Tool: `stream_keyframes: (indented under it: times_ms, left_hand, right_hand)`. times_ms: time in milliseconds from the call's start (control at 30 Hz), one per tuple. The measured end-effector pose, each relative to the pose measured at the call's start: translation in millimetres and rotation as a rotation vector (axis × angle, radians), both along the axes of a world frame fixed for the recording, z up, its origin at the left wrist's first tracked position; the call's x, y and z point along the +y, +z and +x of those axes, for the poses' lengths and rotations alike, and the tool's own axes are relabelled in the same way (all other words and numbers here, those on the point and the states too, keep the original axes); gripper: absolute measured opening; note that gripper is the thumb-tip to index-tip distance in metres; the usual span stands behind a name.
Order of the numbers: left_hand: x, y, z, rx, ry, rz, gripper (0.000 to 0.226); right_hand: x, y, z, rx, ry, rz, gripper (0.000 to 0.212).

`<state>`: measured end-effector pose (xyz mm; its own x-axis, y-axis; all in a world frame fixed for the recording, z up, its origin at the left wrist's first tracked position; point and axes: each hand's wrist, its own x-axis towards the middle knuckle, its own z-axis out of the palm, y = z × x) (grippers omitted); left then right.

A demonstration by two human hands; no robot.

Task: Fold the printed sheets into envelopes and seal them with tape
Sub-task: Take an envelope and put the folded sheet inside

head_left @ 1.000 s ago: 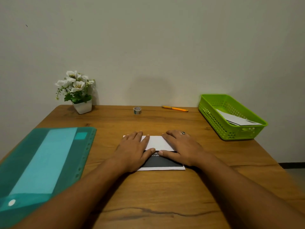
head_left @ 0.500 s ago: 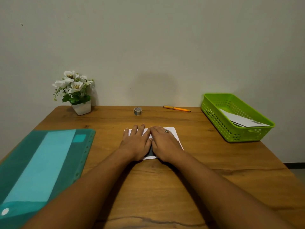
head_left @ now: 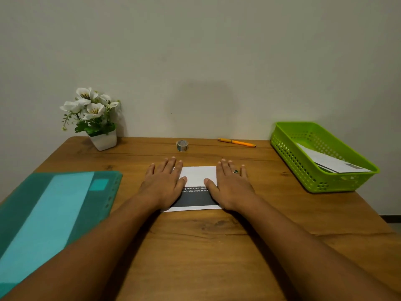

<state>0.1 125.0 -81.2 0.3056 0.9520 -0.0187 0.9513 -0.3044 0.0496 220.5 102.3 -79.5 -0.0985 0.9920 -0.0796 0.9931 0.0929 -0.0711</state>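
I see both hands flat, palms down, on the folded sheet (head_left: 198, 175), which lies on the counter (head_left: 206, 246) right in front of me. Left hand (head_left: 163, 184) covers the sheet's left end, fingers straight, holding nothing, just pressing. Right hand (head_left: 231, 185) does the same on the sheet's right end and has a ring (head_left: 235, 171) on one finger. Thumbs point inward across the sheet, apart from each other. The sheet's far half shows plain white, and its near half shows a dark printed band (head_left: 194, 199) with small white text, too small for me to read fully. Tape roll (head_left: 182, 145) stands beyond the sheet, near the wall, untouched. Orange pen (head_left: 236, 142) lies beyond the sheet and to its right. Green basket (head_left: 290, 157) sits well right of the sheet with white folded paper (head_left: 329, 162) inside. Teal folder (head_left: 54, 211) lies well left of the sheet, and a flower pot (head_left: 102, 140) stands beyond the sheet to its left, by the wall.
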Motion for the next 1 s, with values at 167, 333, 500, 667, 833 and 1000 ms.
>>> stream_keyframes:
  times_ms: [167, 333, 500, 667, 833, 1000]
  left_hand:
    - [-1.0, -0.5, -0.1, 0.002, 0.001, 0.019, 0.062]
    - [-1.0, 0.9, 0.9, 0.013, 0.006, 0.005, 0.062]
    - [-2.2, 2.8, 1.3, 0.007, 0.002, -0.019, 0.063]
    - [-7.0, 7.7, 28.2, 0.116, 0.057, 0.006, 0.072]
    - [-8.9, 9.6, 81.6, 0.099, -0.125, -0.001, 0.067]
    - [-5.9, 5.6, 62.0, 0.057, -0.125, -0.031, 0.066]
  right_hand:
    - [-2.7, 1.2, -50.1, 0.017, 0.166, 0.077, 0.067]
    - [-2.8, -4.8, -41.9, 0.082, 0.125, 0.024, 0.068]
    - [-3.8, -0.9, 25.5, 0.033, -0.004, 0.0, 0.075]
    - [-4.6, -4.9, 38.8, 0.032, -0.019, 0.019, 0.074]
    - [-4.4, -7.7, 39.1, 0.031, -0.023, 0.043, 0.074]
    - [-4.4, -7.4, 38.7, 0.038, -0.029, 0.039, 0.072]
